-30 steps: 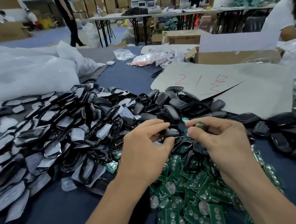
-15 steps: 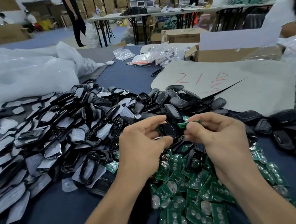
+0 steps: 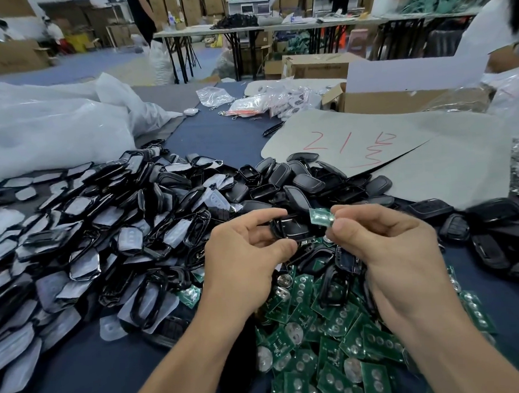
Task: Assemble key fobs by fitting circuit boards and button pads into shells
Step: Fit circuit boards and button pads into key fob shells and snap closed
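Observation:
My left hand (image 3: 243, 254) grips a black key fob shell (image 3: 290, 227) between thumb and curled fingers, its hollow side facing me. My right hand (image 3: 387, 249) pinches a small green circuit board (image 3: 322, 216) by one edge, held just right of and slightly above the shell. Below both hands lies a heap of green circuit boards (image 3: 335, 342) with round metal domes. Left of the hands spreads a large pile of black shell frames with translucent button pads (image 3: 83, 244). Behind the hands sits a pile of black shell halves (image 3: 305, 182).
A grey cardboard sheet with red writing (image 3: 400, 153) lies at the right rear, an open carton (image 3: 403, 98) behind it. White plastic bags (image 3: 47, 129) bulk at the left rear. More black shells (image 3: 500, 231) lie at the right. A person in white stands at the far right.
My right hand has turned the green board up and brought it beside the shell in my left hand. Both hands have risen slightly over the board heap.

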